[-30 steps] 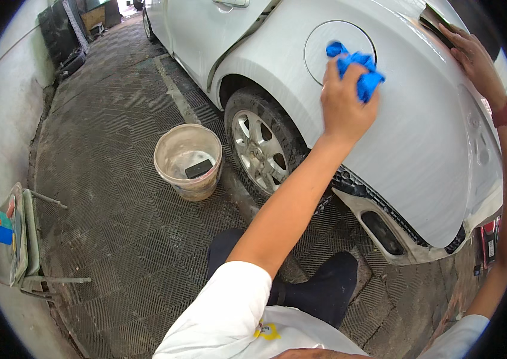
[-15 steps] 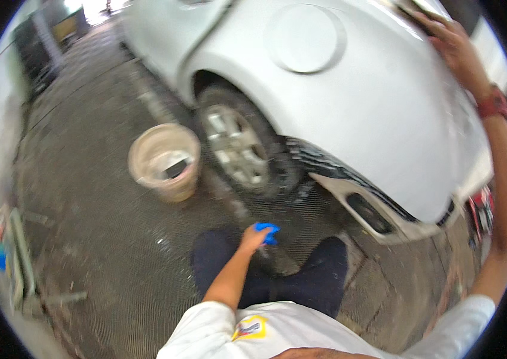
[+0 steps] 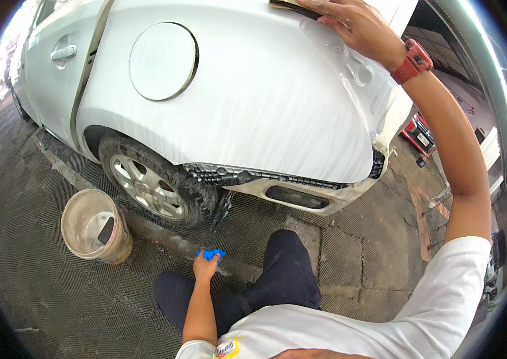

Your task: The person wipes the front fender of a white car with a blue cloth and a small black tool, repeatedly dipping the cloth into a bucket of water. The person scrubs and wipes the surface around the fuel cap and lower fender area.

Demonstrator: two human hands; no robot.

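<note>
My right hand (image 3: 358, 27), wearing a red watch (image 3: 412, 61) at the wrist, reaches up to the white car's rear side panel (image 3: 259, 90). Its fingers are closed on a flat sanding block (image 3: 294, 8), dark along one edge, which lies against the panel near the top of the view. Pale streaks run down the panel below it. Low between my knees, my left hand (image 3: 205, 267) is closed round a crumpled blue cloth (image 3: 211, 255). The round fuel flap (image 3: 163, 61) sits slightly proud of the bodywork, left of my right hand.
A dirty beige bucket (image 3: 77, 239) with a dark flat piece (image 3: 106, 231) inside stands left of the rear wheel (image 3: 148, 182). Bumper trim (image 3: 301, 196) juts out below the panel. The floor (image 3: 116, 305) is ridged. Beyond my right arm is a red vehicle (image 3: 419, 134).
My view has swung to the right, so car and bucket appear farther left. My right hand stays up at the panel with the block; my left still holds the cloth low.
</note>
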